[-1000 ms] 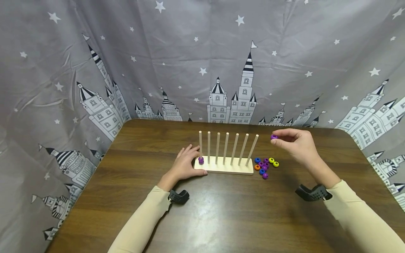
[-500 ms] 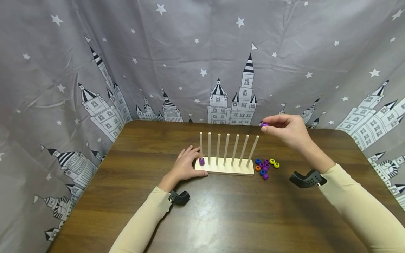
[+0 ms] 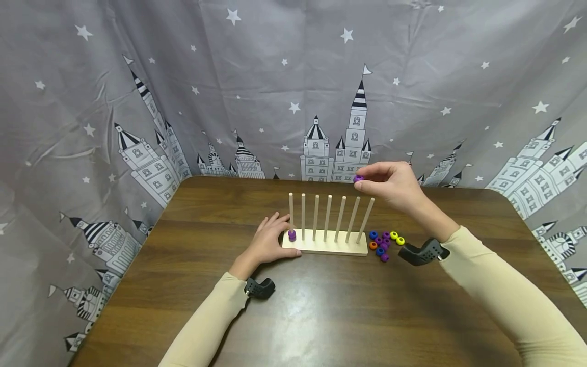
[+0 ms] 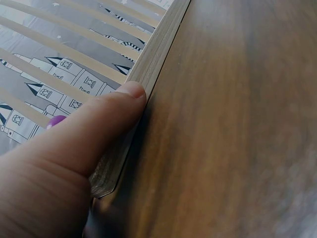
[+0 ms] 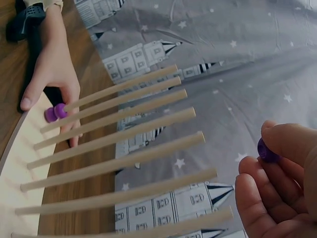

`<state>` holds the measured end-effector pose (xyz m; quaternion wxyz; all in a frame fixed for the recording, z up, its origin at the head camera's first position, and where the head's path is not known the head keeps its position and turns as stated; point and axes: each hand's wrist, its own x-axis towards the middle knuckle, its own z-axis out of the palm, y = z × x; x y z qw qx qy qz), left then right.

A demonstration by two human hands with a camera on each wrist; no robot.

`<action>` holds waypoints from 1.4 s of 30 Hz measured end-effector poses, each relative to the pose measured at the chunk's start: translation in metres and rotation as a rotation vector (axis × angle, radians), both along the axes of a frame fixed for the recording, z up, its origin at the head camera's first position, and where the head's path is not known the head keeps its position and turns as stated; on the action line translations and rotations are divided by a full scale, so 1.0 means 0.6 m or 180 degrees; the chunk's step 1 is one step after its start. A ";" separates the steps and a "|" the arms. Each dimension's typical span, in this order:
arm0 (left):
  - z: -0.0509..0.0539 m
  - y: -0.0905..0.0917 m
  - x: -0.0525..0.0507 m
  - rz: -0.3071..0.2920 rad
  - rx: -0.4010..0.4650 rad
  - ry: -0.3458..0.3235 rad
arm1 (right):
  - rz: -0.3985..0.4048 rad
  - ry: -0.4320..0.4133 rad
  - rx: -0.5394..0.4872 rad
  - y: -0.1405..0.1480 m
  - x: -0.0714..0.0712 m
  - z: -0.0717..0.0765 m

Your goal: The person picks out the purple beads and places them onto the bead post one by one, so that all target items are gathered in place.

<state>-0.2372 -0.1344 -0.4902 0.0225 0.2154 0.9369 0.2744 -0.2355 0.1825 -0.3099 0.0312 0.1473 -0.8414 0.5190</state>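
Observation:
A pale wooden peg stand (image 3: 327, 246) with a row of upright pegs stands on the table. Two purple beads (image 5: 55, 112) are stacked at the bottom of its leftmost peg. My left hand (image 3: 269, 242) holds that end of the base, thumb (image 4: 106, 116) along the front edge and fingers behind. Between thumb and fingertips, my right hand (image 3: 394, 184) pinches a purple bead (image 3: 358, 179). In the head view this bead appears above the right-hand pegs, apart from them. The right wrist view shows the bead (image 5: 267, 150) beyond the peg tips.
Loose purple, blue, orange and yellow beads (image 3: 385, 242) lie by the stand's right end. The brown wooden table (image 3: 321, 311) meets a grey castle-print curtain (image 3: 257, 66) at the back. Each wrist wears a black camera mount (image 3: 260, 288).
My right hand has moved left with the purple bead, from over the right of the loose beads to above the right-hand pegs, rising somewhat. The left hand stays on the peg stand.

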 end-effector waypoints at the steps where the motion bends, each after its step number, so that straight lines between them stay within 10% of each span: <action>1: 0.000 0.000 0.000 0.0002 0.0000 0.0001 | 0.0017 -0.0006 -0.0011 -0.005 -0.002 0.000; 42: -0.002 -0.002 -0.003 0.0008 0.0024 0.0018 | 0.0728 0.0050 0.0239 -0.188 -0.029 0.006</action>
